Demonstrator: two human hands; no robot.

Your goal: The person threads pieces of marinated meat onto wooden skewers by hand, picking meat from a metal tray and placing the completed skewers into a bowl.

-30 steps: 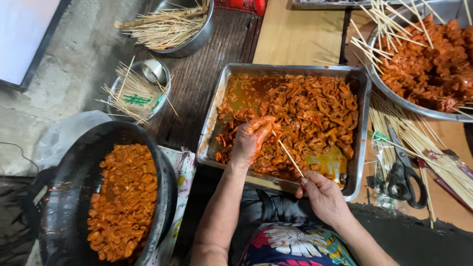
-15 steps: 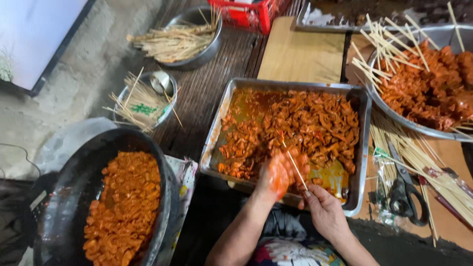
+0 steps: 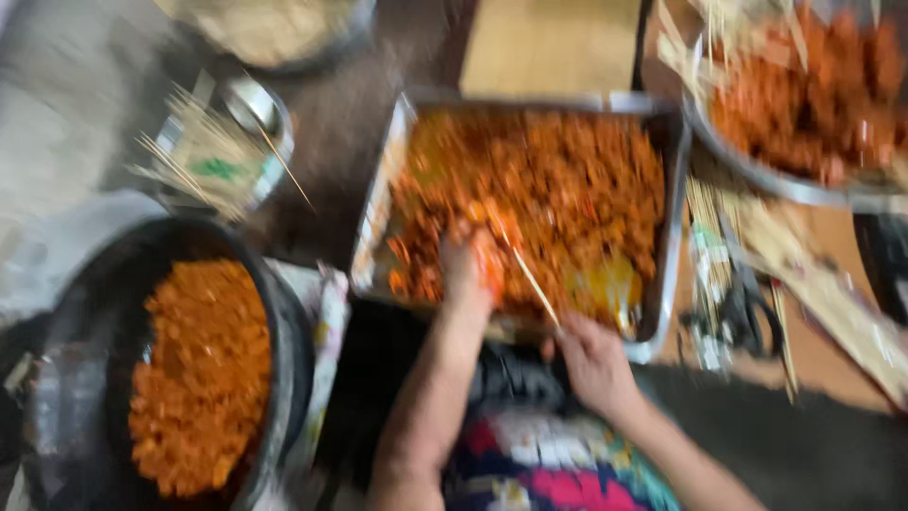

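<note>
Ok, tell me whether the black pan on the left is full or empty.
Full, or nearly. The black pan holds a thick bed of orange sauced pieces covering most of its inside. The frame is blurred, so depth is unclear.

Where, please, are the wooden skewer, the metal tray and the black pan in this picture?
wooden skewer (image 3: 530, 276), head view, middle of the stick.
metal tray (image 3: 670, 237), head view, right rim.
black pan (image 3: 284, 322), head view, bare right wall.
</note>
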